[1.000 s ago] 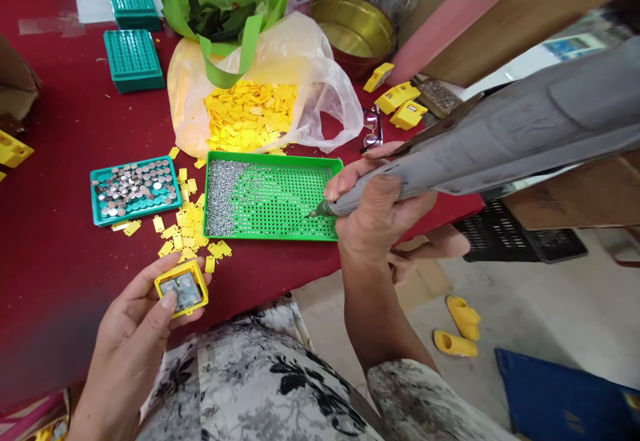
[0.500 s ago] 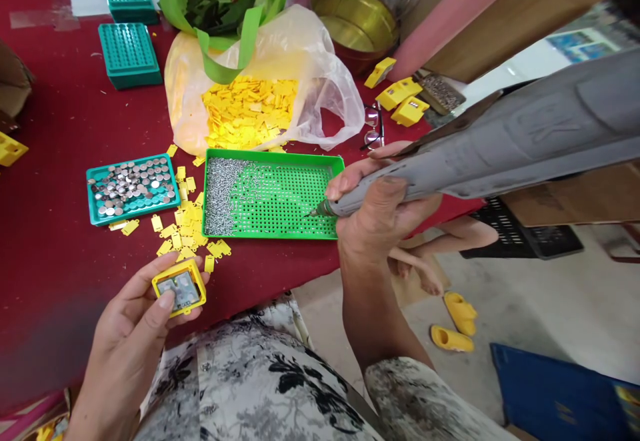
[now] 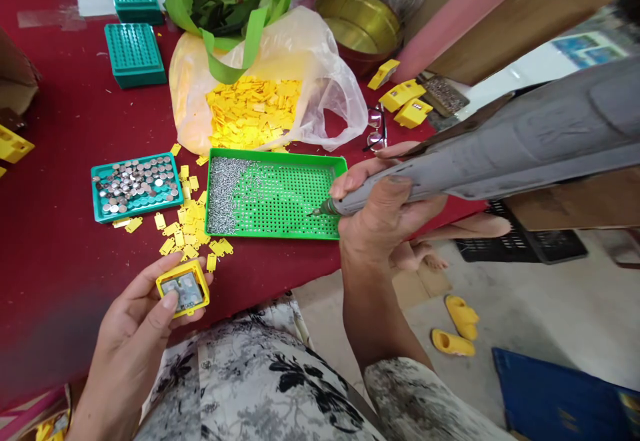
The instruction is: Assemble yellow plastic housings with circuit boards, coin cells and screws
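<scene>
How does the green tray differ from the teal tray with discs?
Size: the green tray is larger than the teal tray.
Contents: the green tray holds small screws, heaped at its left end; the teal tray has round discs spread across most of it.
Tool: the driver has its tip over the green tray, none over the teal tray.
Shared: both are shallow, rectangular and on the red table.
</scene>
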Demonstrator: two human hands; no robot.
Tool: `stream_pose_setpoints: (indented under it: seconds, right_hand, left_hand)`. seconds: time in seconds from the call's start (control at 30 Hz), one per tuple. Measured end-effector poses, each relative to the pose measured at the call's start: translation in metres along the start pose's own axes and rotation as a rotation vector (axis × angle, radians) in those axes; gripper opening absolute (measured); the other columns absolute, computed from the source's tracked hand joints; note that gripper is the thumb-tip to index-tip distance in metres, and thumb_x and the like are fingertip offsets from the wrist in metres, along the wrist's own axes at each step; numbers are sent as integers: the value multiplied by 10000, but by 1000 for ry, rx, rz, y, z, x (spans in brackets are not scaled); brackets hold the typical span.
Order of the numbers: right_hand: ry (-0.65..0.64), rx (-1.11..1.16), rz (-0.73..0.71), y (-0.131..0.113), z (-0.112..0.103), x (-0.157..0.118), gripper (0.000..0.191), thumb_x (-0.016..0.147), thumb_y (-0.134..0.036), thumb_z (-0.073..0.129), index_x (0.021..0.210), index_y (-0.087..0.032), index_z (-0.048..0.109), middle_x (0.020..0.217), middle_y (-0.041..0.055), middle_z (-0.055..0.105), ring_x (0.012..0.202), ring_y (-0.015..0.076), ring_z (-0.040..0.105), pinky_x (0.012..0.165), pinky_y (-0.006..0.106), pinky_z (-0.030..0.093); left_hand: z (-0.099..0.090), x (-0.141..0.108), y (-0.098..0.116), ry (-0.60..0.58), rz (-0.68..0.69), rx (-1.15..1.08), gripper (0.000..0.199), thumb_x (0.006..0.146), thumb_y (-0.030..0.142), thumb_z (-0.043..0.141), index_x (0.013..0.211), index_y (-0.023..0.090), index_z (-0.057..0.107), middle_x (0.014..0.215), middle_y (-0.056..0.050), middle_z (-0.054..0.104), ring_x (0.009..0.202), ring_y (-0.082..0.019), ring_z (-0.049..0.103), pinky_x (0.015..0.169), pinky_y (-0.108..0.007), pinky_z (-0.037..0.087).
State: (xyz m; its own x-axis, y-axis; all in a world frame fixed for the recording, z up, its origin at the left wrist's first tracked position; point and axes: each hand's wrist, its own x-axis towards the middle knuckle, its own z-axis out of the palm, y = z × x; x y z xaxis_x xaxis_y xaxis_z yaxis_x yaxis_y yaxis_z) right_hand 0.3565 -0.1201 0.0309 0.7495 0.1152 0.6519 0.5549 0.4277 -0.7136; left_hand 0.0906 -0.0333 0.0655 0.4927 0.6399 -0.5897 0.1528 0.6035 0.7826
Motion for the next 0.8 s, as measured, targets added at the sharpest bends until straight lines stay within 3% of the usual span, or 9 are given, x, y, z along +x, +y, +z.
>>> stream_pose_setpoints:
  seconds: [0.13,0.27,0.63,0.73,0.8]
  right_hand:
    - [7,-32,3,0,0,1,229,835,-482,665,869,-261,617,540,-65,522,382,116,468,366,256,390]
    - [1,-21,8,0,0,1,213,833,-456,670,857,-252,612,533,-66,528,378,110,462,362,250,374]
    - [42,-123,-5,-2,2,-1,270,828,-514,646,889,-268,554,532,-73,507,364,122,451,345,278,370]
    - [64,-122,-31,-7,4,7,342,796,-551,659,871,-242,531,514,-83,480,352,94,415,337,251,357]
    - [77,-113,24,-14,6,12,449,748,-640,653,875,-241,490,504,-100,428,353,79,390,344,233,348]
  left_hand:
    - [2,0,0,13,-9,9,461,779,310,770,1221,251,653,1027,-62,757,822,-159,717,698,-211,609]
    - [3,-1,1,17,-11,7,472,780,312,768,1232,257,646,1083,-68,753,911,-187,720,709,-217,611]
    - [6,-3,3,40,-23,-2,469,759,305,787,1209,240,668,1062,-81,765,878,-186,733,715,-203,596]
    - [7,-1,1,3,-40,-16,464,762,307,783,1207,244,666,1095,-89,757,929,-205,728,724,-222,600]
    - [7,2,-3,-15,-40,-32,470,765,313,778,1213,234,659,1138,-101,740,968,-222,719,733,-246,606]
